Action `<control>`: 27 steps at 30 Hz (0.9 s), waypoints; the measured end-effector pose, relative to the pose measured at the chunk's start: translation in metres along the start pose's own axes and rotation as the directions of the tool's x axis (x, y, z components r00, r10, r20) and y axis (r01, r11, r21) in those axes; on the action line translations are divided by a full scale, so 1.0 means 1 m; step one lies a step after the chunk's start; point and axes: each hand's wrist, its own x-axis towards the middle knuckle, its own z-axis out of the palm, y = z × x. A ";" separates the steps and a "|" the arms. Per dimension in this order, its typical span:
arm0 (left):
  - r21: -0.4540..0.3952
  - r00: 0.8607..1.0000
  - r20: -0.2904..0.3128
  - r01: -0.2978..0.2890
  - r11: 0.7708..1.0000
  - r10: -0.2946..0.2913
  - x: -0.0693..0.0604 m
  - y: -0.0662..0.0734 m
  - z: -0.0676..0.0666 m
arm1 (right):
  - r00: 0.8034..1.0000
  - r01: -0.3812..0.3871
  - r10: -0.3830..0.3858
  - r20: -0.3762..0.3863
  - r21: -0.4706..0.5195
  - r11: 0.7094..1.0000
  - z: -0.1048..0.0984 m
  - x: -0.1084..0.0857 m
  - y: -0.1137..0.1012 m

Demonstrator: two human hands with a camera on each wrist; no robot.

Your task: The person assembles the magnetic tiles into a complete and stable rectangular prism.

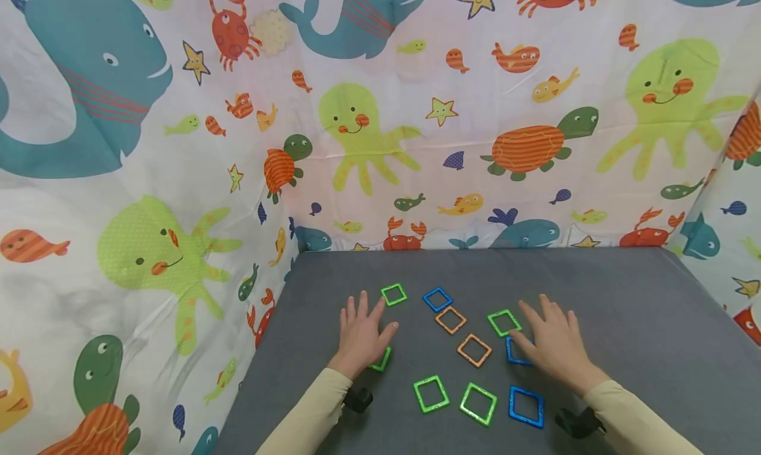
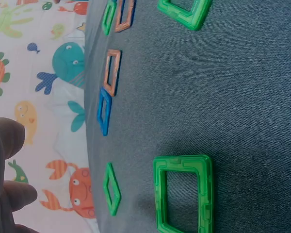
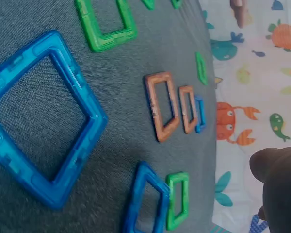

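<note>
Left hand [image 1: 362, 333] spread wide, green square [image 1: 386, 359] under it at left, right hand [image 1: 555, 346] wide, blue square [image 1: 510, 351] beside, orange squares [image 1: 484, 358] between

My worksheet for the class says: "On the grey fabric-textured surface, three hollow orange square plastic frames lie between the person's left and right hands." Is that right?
The count is wrong: two hollow orange square plastic frames, a nearer one and a farther one, lie there between the person's left hand and right hand, as the head view shows.
</note>
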 end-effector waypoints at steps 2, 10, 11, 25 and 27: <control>-0.001 1.000 0.009 0.002 1.000 -0.002 0.000 0.000 0.001 | 1.000 0.016 -0.016 -0.004 0.006 1.000 0.004 0.000 -0.002; 0.003 1.000 0.012 0.003 1.000 -0.003 -0.001 -0.001 0.004 | 0.990 0.135 -0.134 -0.034 0.025 0.991 0.027 0.004 -0.021; 0.004 1.000 0.014 0.002 1.000 -0.002 -0.001 -0.001 0.004 | 0.987 0.154 -0.153 -0.038 0.024 0.988 0.030 0.004 -0.024; 0.000 1.000 0.025 -0.008 1.000 0.008 -0.005 -0.002 0.006 | 0.959 0.277 -0.281 0.045 0.081 0.957 0.056 0.010 -0.048; 0.000 1.000 0.025 -0.015 1.000 0.015 -0.006 -0.002 0.006 | 0.958 0.271 -0.276 0.070 0.073 0.960 0.059 0.011 -0.049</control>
